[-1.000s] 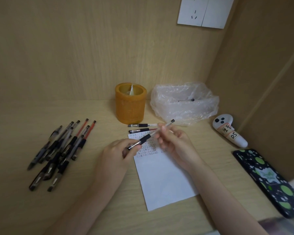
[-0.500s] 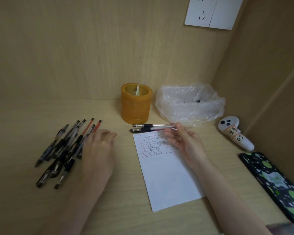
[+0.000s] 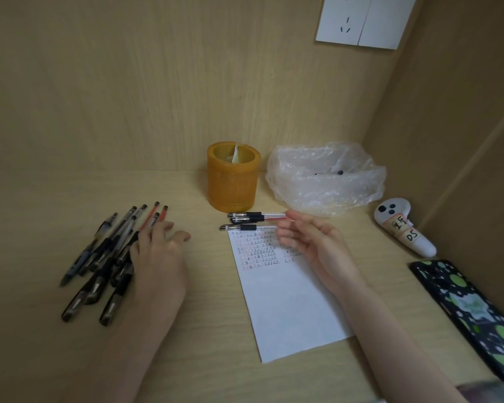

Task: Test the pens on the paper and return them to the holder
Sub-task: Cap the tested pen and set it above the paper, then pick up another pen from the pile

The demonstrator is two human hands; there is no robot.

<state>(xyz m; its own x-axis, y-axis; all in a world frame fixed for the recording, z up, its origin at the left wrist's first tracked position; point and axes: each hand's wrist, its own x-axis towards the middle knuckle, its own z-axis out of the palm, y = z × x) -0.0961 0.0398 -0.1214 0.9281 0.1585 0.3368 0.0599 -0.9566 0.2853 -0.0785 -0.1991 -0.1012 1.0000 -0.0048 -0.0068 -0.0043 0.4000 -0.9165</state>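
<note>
Loose pile of pens (image 3: 99, 257) under and left of the left hand (image 3: 157, 257); fingers spread, lying across the barrels, nothing clearly pinched. Risk: dragging one out rolls its neighbours off across the tabletop (image 3: 210, 330). Orange pen holder (image 3: 233, 181) stands beyond, between both hands. Three pens (image 3: 253, 219) lie flat at the fingertips of the right hand (image 3: 312, 242), outside the holder; that hand relaxed, holding nothing. Risk: tested and untested lots mix. Paper (image 3: 288, 301) under that hand, unpinned, may skid.
</note>
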